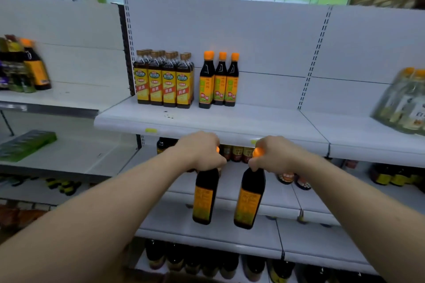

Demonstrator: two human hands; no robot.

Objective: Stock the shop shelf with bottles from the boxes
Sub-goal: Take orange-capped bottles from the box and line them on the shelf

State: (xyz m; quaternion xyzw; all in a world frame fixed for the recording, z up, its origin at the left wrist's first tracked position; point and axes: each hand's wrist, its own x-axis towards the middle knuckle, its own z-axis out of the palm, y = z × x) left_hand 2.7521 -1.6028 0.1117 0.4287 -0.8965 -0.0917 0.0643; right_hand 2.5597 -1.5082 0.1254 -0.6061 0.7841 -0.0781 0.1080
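**Under the shelf edge, two bottles ready to go up**

Just under the front edge of the white shelf (230, 122), I held one dark bottle in each hand. My left grip (202, 151) was curled tight round the neck of the left bottle (204, 197). My right grip (273, 156) was curled round the neck of the right bottle (249, 200). Both bottles hung down from my hands, caps up, and the right one leaned a little. Up on the shelf stood three orange-capped bottles (219, 79), just beside a group of yellow-label bottles (164, 78). The free spot lay to the right of those three, higher up and farther back. My right grip was nearer to it, so I thought that bottle should go up first.
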